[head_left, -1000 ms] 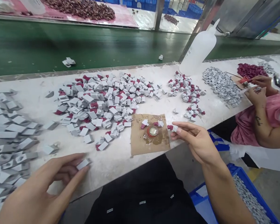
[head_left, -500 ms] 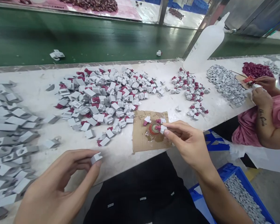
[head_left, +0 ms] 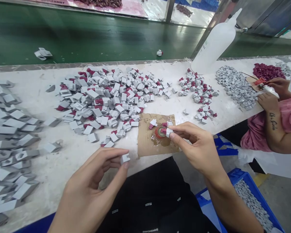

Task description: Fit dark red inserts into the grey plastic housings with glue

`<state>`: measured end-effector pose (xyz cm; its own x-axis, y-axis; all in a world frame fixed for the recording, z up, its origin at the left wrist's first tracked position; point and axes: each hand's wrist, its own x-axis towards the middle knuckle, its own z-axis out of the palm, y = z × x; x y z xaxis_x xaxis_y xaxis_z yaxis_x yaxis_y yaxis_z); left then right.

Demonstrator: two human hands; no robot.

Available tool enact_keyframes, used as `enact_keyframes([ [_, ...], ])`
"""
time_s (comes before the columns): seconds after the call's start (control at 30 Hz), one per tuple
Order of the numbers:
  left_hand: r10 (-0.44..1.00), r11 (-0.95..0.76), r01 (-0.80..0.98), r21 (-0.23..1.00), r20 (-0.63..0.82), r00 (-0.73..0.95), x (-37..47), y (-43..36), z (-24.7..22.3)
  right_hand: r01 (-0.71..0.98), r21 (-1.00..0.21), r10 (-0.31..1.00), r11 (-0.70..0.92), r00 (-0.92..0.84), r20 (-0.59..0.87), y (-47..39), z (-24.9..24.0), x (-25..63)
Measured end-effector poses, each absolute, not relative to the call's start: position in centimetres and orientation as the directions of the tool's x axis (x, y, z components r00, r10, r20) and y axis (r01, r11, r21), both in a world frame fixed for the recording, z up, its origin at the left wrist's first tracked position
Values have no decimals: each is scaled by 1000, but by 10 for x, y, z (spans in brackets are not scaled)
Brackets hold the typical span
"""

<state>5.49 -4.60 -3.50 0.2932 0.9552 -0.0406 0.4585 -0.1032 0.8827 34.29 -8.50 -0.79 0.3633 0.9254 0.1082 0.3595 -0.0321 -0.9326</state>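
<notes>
My left hand (head_left: 92, 191) pinches a small grey plastic piece (head_left: 125, 158) between thumb and fingertips, near the table's front edge. My right hand (head_left: 196, 147) holds a small white and dark red piece (head_left: 168, 132) over a red glue cap (head_left: 160, 132). The cap sits in a wet patch on a brown cardboard square (head_left: 146, 142). Two more small red and white pieces lie on the cardboard. Behind it spreads a big pile of grey and red pieces (head_left: 106, 100).
A heap of grey pieces (head_left: 7, 142) lies at the left. A white squeeze bottle (head_left: 214, 42) stands at the back right by smaller piles. Another person in pink (head_left: 278, 119) works at the right. A green conveyor belt (head_left: 87, 35) runs behind. A blue bin (head_left: 254, 200) sits below.
My left hand has carried the grey piece rightward toward the cardboard. My right hand has brought its piece from right of the cardboard onto the red glue cap.
</notes>
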Motion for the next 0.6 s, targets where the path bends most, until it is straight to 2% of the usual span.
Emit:
enact_keyframes([
  [0.1, 957, -9, 296, 955, -77, 278, 77, -39, -24, 252, -967, 920, -34, 386, 69, -86, -8, 343],
  [0.3, 904, 119, 32, 992, -122, 409, 126, -23, -12, -139, -989, 927, -59, 361, -105, -92, -9, 340],
  [0.43, 878, 171, -87, 981, -111, 465, 146, -15, -10, -206, -977, 923, -60, 360, -133, -93, -10, 338],
  [0.6, 867, 172, -122, 977, -92, 490, 154, -12, -8, -190, -981, 926, -31, 364, -100, -95, -13, 340],
])
